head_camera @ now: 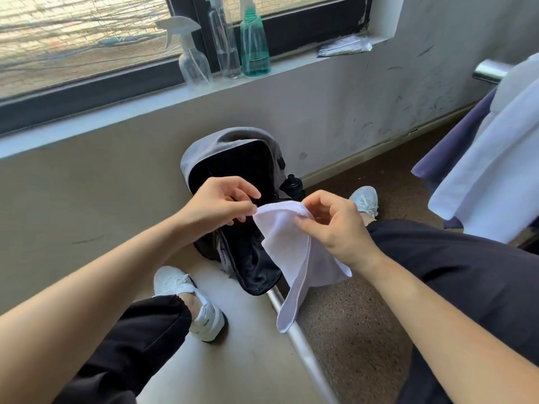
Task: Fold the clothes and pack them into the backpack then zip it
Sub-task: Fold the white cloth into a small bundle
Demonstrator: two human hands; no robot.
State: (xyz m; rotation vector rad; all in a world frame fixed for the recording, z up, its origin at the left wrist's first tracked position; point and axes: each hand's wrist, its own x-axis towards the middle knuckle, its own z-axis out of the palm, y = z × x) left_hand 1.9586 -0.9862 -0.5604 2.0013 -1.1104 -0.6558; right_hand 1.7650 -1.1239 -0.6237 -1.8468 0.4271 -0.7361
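A grey backpack (204, 153) stands unzipped on the floor against the wall under the window, its dark inside showing. In front of it I hold up a small white cloth (287, 249). My left hand (217, 204) pinches its top left corner. My right hand (335, 225) pinches the top edge on the right, and the rest of the cloth hangs down over the bag's open mouth. More clothes, white (495, 158) and purple (455, 144), hang over a rail at the right.
Three spray bottles (253, 45) stand on the window sill above the bag. A black bottle (293, 186) sits beside the backpack. My feet in white shoes (192, 301) flank the bag. A metal bar (306, 351) runs along the floor.
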